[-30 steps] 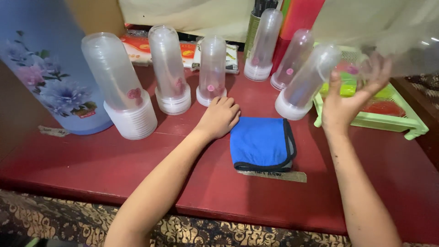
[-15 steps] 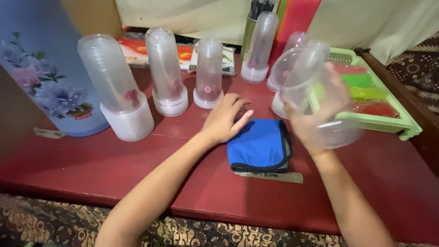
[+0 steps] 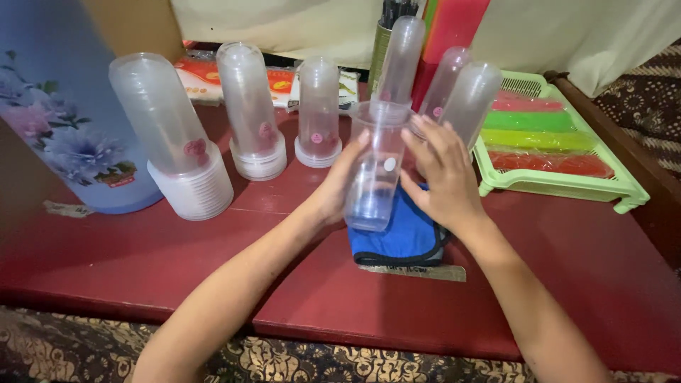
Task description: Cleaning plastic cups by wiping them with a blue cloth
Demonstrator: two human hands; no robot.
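A clear plastic cup (image 3: 376, 167) is held upright at the centre of the frame, above a blue pouch (image 3: 404, 237) on the red table (image 3: 142, 262); the left hand (image 3: 340, 188) is wrapped around its near side and the right hand (image 3: 443, 174) is closed on its far side. The step in hand appears to be lifting one cup free of the inverted cup stacks (image 3: 184, 135) ranged across the upper half; the next move seems to call for a steady two-handed grip; a green tray (image 3: 560, 183) lies at right.
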